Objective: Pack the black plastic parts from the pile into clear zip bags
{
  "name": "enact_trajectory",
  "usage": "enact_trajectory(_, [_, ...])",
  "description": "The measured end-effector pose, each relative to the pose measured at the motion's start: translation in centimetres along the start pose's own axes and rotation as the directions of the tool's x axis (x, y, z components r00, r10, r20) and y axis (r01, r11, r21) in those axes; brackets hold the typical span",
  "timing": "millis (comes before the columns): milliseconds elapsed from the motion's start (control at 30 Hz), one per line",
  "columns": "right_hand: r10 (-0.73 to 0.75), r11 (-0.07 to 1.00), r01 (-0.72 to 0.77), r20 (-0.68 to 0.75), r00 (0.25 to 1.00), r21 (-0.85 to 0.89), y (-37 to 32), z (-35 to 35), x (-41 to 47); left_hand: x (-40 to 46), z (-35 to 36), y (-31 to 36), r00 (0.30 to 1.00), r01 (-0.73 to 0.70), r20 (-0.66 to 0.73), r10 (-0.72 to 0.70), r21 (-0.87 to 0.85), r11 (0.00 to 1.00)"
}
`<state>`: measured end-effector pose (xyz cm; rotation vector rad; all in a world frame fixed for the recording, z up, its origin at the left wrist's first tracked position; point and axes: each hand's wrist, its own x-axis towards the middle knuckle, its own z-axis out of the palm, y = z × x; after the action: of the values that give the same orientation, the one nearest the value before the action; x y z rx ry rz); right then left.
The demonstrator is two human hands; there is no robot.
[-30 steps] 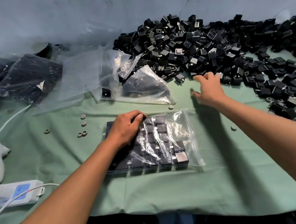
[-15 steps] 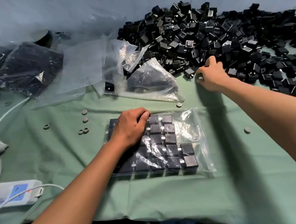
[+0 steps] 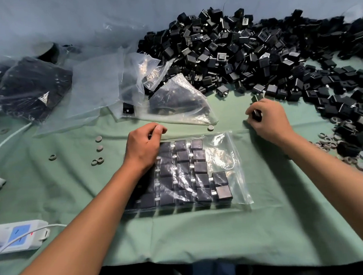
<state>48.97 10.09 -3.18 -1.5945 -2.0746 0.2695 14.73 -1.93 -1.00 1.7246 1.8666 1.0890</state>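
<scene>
- Left hand (image 3: 143, 147): fingers curled, pinching bag (image 3: 227, 162) mouth at top-left corner.
- Right hand (image 3: 268, 120): pinching one part (image 3: 257, 115), drawn back from pile (image 3: 245, 53) toward bag.
- Bag flat on cloth (image 3: 204, 232), parts in rows inside.

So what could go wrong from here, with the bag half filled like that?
The right hand grips a black part near the zip bag; pushing it in could knock the neat rows of parts askew. The left hand holds the bag's top edge; if it slips, the opening may close. Small grey rings lying loose on the green cloth might get swept inside.
</scene>
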Motion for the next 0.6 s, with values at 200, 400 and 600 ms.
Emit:
enact_trajectory(200, [0.256, 0.713, -0.326, 0.202, 0.945, 0.621, -1.7, -1.3, -5.3, 1.4, -3.0, 0.6, 0.921, 0.313, 0.002, -0.389, -0.598, 0.738])
enact_trajectory(400, [0.037, 0.725, -0.34, 0.459, 0.888, 0.599, -3.0, -3.3, -8.3, 1.7, -4.8, 1.3, 0.937, 0.316, 0.023, -0.349, -0.489, 0.813])
enact_trajectory(600, [-0.092, 0.94, -0.021, 0.311, 0.946, 0.341, -4.7, -2.5, -8.6, 0.7, 2.1, 5.3, 0.941, -0.154, 0.309, 0.136, 0.036, 0.987])
